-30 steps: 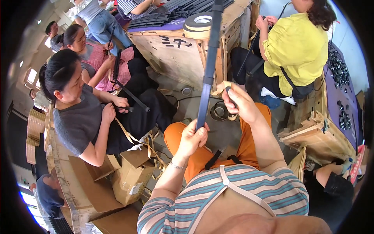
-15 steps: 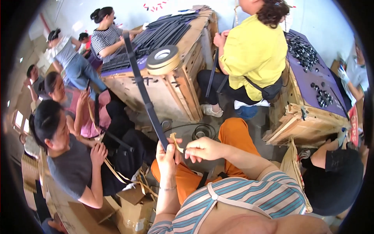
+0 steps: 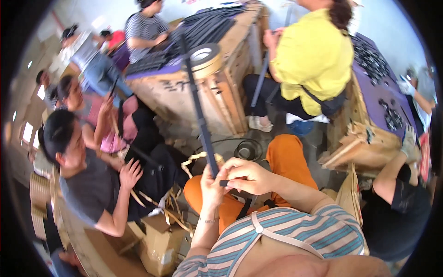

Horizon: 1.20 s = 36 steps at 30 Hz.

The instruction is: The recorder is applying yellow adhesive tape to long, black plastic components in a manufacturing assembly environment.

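Note:
My left hand [image 3: 211,188] is closed round the lower end of a long, thin black bar [image 3: 200,115], which stands up and leans slightly left. Close beside it, my right hand [image 3: 251,175] pinches a small black piece [image 3: 224,183] against the bar's lower end. Whether that piece is joined to the bar, I cannot tell. A curled tan paper-like strip [image 3: 188,165] sticks out to the left behind my left hand; its other end is hidden.
A wooden crate table [image 3: 184,101] ahead bears many black bars [image 3: 207,27] and large tape rolls [image 3: 203,62]. Small black parts [image 3: 371,60] lie on a purple-topped table at right. Co-workers sit close on the left, ahead and right. An open cardboard box [image 3: 159,240] stands at lower left.
My right hand has moved left to meet the bar's lower end and now pinches a small black piece. The tan strip now hangs left of the bar. The whole view has shifted slightly.

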{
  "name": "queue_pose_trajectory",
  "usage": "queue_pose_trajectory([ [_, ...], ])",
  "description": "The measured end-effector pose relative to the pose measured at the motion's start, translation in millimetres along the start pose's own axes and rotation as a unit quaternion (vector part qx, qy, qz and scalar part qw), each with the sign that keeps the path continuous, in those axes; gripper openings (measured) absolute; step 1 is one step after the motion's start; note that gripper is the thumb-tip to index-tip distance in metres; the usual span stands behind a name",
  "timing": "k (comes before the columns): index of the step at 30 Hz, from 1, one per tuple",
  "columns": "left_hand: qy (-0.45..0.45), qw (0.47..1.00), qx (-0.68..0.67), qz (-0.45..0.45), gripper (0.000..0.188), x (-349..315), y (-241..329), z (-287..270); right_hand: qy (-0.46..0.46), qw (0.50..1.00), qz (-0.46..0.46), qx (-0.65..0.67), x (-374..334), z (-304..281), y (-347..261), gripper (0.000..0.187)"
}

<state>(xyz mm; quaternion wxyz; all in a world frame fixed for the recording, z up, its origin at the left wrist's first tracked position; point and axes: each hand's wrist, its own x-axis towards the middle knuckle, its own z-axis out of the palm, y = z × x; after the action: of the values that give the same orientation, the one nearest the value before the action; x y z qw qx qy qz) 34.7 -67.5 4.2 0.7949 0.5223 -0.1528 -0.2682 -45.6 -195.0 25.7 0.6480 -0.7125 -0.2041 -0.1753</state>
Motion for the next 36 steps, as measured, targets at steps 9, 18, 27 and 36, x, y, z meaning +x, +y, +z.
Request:
queue_pose_trajectory([
  [9,-0.130,0.990,-0.043,-0.017,0.015,-10,4,-26,0.074,0.969,0.176,0.159,7,-21,-6,0.017],
  [18,-0.179,0.977,-0.111,-0.032,0.050,-12,11,-32,0.097,0.989,0.108,-0.003,27,-14,16,0.019],
  [27,-0.173,0.980,-0.090,-0.041,0.059,-16,15,-33,0.098,0.990,0.091,-0.044,33,-9,26,0.018],
  [36,-0.173,0.978,-0.099,-0.063,0.072,-14,16,-33,0.112,0.988,0.094,-0.040,35,-7,30,0.020],
])
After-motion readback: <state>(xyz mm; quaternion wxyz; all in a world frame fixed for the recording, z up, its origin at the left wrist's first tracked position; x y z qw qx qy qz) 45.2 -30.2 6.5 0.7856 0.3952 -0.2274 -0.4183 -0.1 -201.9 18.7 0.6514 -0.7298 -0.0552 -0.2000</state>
